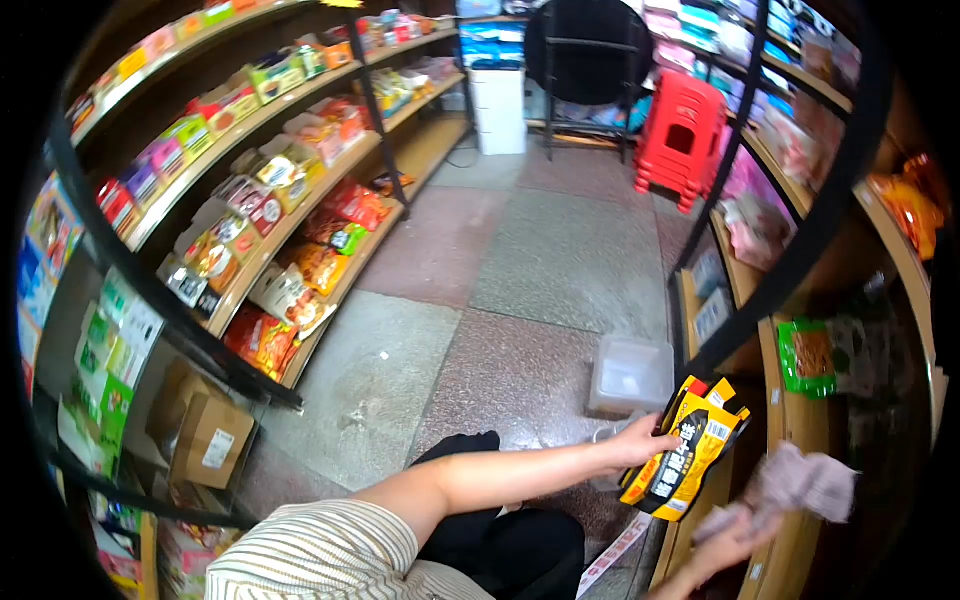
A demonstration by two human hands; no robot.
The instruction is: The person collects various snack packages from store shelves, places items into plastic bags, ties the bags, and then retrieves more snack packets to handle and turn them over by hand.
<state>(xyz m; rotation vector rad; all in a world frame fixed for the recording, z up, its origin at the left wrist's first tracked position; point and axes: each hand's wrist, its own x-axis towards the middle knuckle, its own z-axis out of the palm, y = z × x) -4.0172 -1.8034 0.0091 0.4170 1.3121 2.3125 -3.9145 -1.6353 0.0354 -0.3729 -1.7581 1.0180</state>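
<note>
My left hand [642, 444] is closed round the edge of several yellow-and-black snack packets [690, 460], held in front of the right-hand shelf. Lower right, my right hand [738, 540] grips a crumpled pale pinkish-grey cloth [805, 484] over the lower shelf board [798, 430]. A green food pouch [808, 357] with a clear window lies on that shelf, beyond the cloth. On the floor behind the packets stands a translucent plastic bin [632, 374].
Tall shelves of packaged food [290, 185] line the left side. A cardboard box [208, 440] sits lower left. Red plastic stools [682, 135] are stacked at the back, near a round black folded table [588, 50]. A black shelf post [800, 240] rises at right.
</note>
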